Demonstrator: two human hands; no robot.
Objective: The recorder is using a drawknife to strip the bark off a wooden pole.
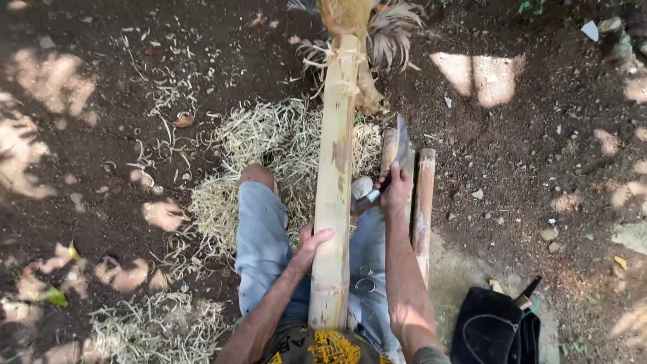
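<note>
A long pale bamboo pole (335, 175) runs from my lap up the middle of the head view, lashed at its far end to a stump. My left hand (313, 244) grips the pole from its left side near my knee. My right hand (395, 187) is closed on the handle of a machete-like knife (402, 145), whose blade points away, just right of the pole and apart from it. I sit on the ground in blue jeans, knees either side of the pole.
Two shorter bamboo pieces (424, 202) lie beside my right leg. Pale shavings (269, 138) pile under and left of the pole, more at lower left. A black bag (495, 327) sits at lower right. Bare dark soil with small stones surrounds everything.
</note>
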